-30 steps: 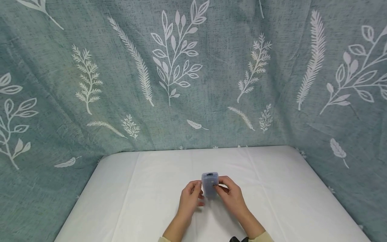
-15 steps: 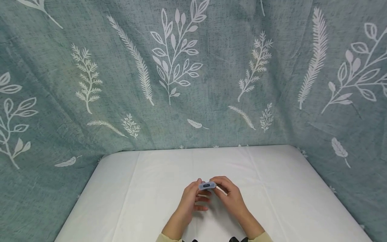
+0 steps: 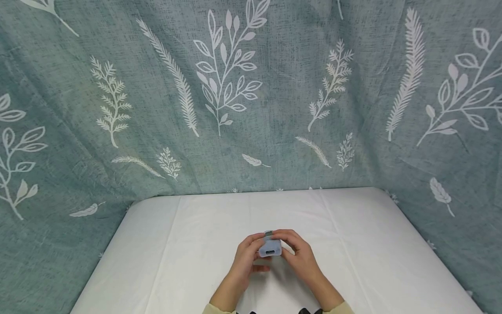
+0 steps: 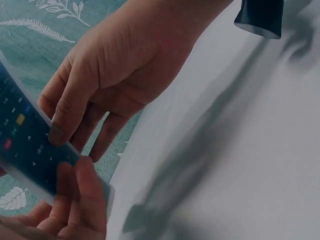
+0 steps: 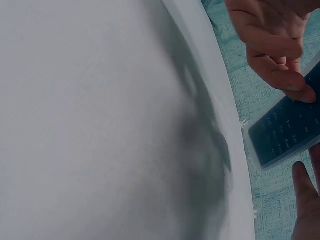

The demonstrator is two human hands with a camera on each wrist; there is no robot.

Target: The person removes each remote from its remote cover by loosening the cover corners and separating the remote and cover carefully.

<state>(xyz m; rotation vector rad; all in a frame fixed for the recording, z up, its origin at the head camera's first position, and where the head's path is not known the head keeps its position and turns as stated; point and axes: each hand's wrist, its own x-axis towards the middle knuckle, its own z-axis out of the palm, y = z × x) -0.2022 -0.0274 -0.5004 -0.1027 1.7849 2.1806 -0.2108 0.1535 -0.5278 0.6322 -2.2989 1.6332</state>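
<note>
A remote control (image 3: 270, 248) in a cloudy see-through cover is held between both hands above the white-covered table. In the head view its near end, with a dark slot, faces me. Small buttons, some red and yellow, dot the dark face of the remote control (image 4: 30, 135) in the left wrist view. My left hand (image 3: 245, 259) pinches its left edge, thumb on the rim and fingers behind. On the other side, my right hand (image 3: 300, 255) holds the right edge, index finger over the top and thumb below. Its fingertips (image 5: 300, 95) overlap the button face in the right wrist view.
White cloth (image 3: 204, 231) covers the table. A green curtain (image 3: 274, 87) with white leaf prints hangs behind it and at both sides. A dark, round-ended piece (image 4: 259, 20) juts in at the top of the left wrist view. Soft shadows lie on the cloth.
The remote control has tipped: its slotted end swung from the top down toward me, and its body now slants away behind. Both hands stay in nearly the same place around it.
</note>
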